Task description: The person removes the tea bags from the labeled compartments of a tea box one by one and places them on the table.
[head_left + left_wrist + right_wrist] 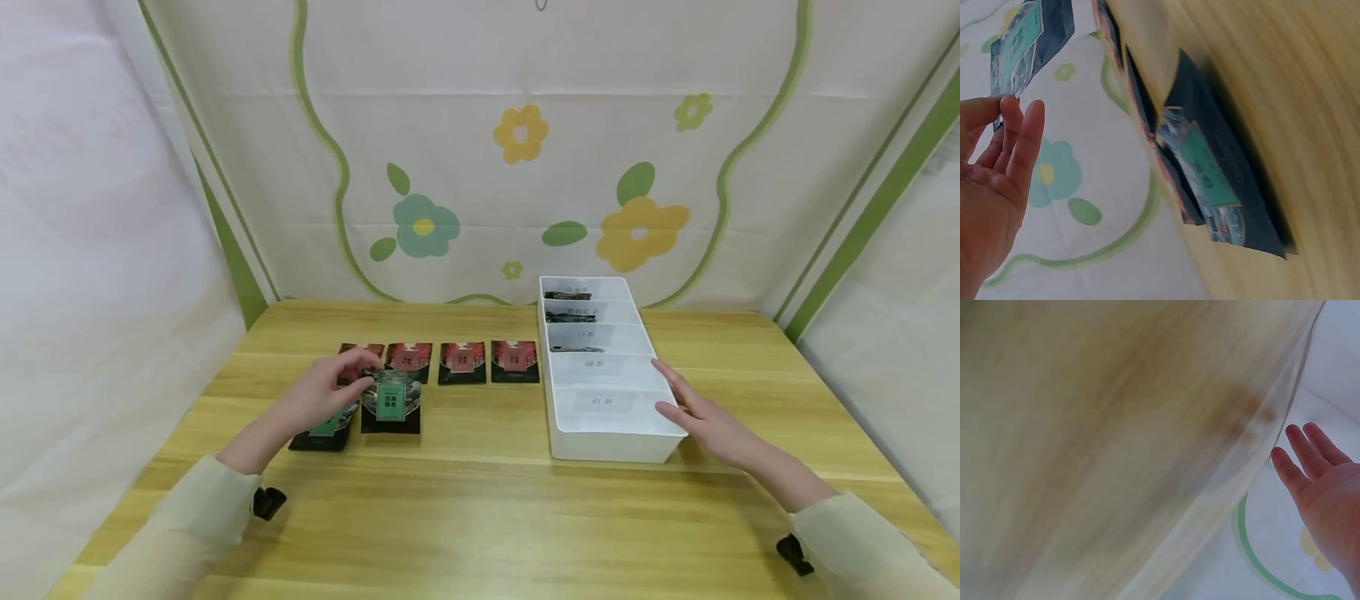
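My left hand [330, 392] pinches a black sachet with a green label [392, 404] by its top edge. In the left wrist view that sachet [1025, 50] hangs from the thumb and fingertips, raised over the table. A second green-labelled sachet [1210, 169] lies on the wood beneath the hand, partly covered by it in the head view. My right hand [712, 425] is at the right side of a white divided box [607, 447], its fingers extended along the rim. In the right wrist view the fingers [1313, 453] are straight and hold nothing.
Several red-labelled sachets [462, 363] lie in a row behind the left hand, left of the box. Dark packets [570, 317] stand in the box's rear compartments; its two front ones show bare white walls. A flower-printed curtain [465, 150] borders the wooden table [450, 525].
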Demonstrator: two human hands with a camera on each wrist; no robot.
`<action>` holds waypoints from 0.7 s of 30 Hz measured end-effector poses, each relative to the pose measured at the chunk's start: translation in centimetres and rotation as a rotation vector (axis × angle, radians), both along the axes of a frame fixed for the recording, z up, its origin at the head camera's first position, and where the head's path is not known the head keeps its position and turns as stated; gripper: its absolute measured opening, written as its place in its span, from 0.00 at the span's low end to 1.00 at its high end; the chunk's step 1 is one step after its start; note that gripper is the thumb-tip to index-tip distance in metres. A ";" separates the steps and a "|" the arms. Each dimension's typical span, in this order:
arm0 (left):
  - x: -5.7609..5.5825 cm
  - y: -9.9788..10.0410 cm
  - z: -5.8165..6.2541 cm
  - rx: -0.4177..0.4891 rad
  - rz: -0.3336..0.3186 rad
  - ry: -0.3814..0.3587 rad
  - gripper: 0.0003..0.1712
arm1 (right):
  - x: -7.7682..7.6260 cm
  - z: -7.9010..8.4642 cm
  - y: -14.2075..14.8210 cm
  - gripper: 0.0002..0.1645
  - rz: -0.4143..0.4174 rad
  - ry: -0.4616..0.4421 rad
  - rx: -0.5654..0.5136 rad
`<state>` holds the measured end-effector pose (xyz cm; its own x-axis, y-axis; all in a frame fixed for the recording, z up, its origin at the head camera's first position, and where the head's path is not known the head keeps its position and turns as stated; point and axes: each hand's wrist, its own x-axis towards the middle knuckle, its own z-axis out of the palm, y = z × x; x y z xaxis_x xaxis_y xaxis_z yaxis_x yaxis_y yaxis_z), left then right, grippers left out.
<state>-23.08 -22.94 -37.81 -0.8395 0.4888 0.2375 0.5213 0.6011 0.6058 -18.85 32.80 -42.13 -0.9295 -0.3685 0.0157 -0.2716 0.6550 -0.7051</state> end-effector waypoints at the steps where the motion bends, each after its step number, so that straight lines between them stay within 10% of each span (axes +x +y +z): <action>1: -0.2 -0.1 -0.3 -0.015 -0.002 -0.016 0.13 | 0.0 0.0 0.0 0.40 -0.001 -0.001 0.004; 21: -3.2 0.1 -3.6 -0.182 -0.082 -0.190 0.12 | 0.2 0.2 -0.1 0.40 -0.007 -0.014 -0.005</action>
